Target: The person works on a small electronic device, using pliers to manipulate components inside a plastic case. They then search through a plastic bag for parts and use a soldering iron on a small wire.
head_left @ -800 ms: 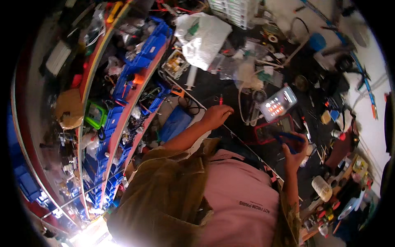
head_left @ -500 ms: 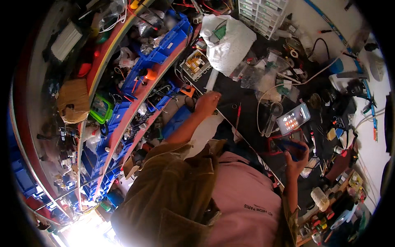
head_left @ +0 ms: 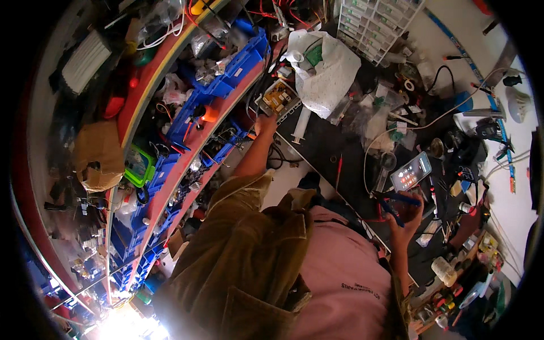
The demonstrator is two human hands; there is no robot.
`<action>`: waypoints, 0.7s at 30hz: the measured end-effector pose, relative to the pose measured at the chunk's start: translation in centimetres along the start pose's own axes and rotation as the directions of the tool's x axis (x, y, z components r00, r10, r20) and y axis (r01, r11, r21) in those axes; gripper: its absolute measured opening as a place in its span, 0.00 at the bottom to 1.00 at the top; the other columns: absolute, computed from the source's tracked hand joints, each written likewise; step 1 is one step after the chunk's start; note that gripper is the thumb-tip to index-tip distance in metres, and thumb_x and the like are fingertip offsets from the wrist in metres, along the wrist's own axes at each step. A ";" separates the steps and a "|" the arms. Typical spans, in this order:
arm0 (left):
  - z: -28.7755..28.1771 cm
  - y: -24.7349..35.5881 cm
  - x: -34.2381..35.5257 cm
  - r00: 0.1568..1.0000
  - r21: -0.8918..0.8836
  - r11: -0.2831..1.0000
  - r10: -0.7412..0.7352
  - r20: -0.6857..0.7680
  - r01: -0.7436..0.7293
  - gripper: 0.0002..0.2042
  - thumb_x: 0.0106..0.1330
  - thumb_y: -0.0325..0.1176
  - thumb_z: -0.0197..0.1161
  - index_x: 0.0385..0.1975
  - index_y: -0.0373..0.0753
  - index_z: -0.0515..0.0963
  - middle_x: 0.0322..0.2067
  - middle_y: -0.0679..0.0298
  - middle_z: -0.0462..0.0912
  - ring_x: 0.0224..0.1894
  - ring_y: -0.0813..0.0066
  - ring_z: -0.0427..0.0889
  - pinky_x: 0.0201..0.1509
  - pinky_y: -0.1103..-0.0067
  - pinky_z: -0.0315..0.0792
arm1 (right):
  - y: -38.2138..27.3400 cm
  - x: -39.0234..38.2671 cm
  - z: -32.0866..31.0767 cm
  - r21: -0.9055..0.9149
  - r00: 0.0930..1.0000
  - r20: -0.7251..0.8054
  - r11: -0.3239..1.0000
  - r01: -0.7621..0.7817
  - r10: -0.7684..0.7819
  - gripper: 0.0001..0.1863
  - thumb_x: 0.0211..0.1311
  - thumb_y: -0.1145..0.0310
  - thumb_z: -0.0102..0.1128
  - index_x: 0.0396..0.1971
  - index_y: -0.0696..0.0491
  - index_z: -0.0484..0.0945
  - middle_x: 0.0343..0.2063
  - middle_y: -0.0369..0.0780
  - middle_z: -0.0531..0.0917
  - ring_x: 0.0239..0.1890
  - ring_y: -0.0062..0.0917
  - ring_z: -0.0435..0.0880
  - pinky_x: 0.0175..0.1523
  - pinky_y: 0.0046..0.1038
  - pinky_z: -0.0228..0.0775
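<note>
My left hand [head_left: 265,124] reaches to the near corner of an open box [head_left: 277,97] with a yellowish circuit board in it. The fingers lie against that corner, and whether they grip it is hard to make out. Beside the hand sits a small orange item [head_left: 251,136], partly covered. My right hand [head_left: 409,219] is closed around blue-handled pliers [head_left: 399,198], their handles spread apart, over the dark bench mat. Just beyond them lies a lit phone [head_left: 411,171]. A clear syringe-like tube [head_left: 301,126] rests beside the box.
A white bag [head_left: 328,79] stands behind the box, near white drawers [head_left: 374,25]. Shelves with blue bins [head_left: 241,56] run along the left. A magnifier-like tool [head_left: 387,163], a red pen-like probe [head_left: 339,170], a looping white cable [head_left: 430,126] and plastic packets [head_left: 378,116] cover the bench.
My left hand has moved left and away from me, from beside the tube to the box's corner. My right hand still holds the pliers, their handles now more clearly spread. The view has shifted slightly.
</note>
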State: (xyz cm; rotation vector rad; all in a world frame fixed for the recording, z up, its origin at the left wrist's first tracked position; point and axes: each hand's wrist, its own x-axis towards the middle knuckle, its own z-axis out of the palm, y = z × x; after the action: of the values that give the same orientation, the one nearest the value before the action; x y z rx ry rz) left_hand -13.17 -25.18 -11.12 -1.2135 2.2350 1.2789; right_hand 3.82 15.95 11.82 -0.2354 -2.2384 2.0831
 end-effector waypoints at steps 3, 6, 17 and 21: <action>-0.2 1.0 0.7 0.999 0.215 0.977 0.011 -0.035 -0.003 0.22 0.54 0.48 0.59 0.35 0.32 0.72 0.32 0.55 0.77 0.30 0.63 0.77 0.31 0.64 0.70 | -0.1 -0.2 0.8 0.022 1.000 -0.024 1.000 -0.005 0.005 0.42 0.37 0.66 0.72 0.53 0.55 0.56 0.46 0.42 0.70 0.48 0.28 0.71 0.50 0.27 0.65; -0.6 1.2 -0.5 0.997 -0.101 0.994 0.049 0.067 -0.042 0.17 0.56 0.42 0.58 0.32 0.31 0.72 0.32 0.55 0.75 0.32 0.67 0.76 0.31 0.67 0.72 | 0.1 -0.3 1.2 0.012 1.000 -0.022 1.000 0.011 -0.011 0.43 0.38 0.67 0.71 0.54 0.54 0.55 0.47 0.43 0.69 0.49 0.30 0.70 0.51 0.29 0.64; -5.9 0.3 -10.3 0.843 -0.797 0.532 0.256 0.473 0.286 0.18 0.57 0.23 0.46 0.49 0.39 0.64 0.43 0.60 0.71 0.38 0.69 0.74 0.36 0.74 0.70 | -2.9 0.2 2.6 0.088 1.000 0.013 0.996 -0.011 0.010 0.45 0.35 0.63 0.74 0.54 0.53 0.55 0.47 0.44 0.69 0.50 0.31 0.69 0.52 0.31 0.64; -6.2 4.7 -18.5 0.750 -0.620 0.747 0.263 0.607 0.239 0.27 0.53 0.22 0.44 0.57 0.42 0.58 0.48 0.59 0.69 0.45 0.67 0.73 0.40 0.72 0.69 | -5.2 0.8 3.3 0.213 1.000 0.010 0.977 -0.004 0.002 0.46 0.33 0.62 0.75 0.54 0.53 0.55 0.47 0.44 0.69 0.51 0.32 0.70 0.53 0.31 0.64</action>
State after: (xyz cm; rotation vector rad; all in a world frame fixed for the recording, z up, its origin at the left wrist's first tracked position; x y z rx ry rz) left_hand -4.85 -19.33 6.22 -0.6933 1.2665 2.2086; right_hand 2.14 12.48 16.70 -0.2139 -1.9979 2.3080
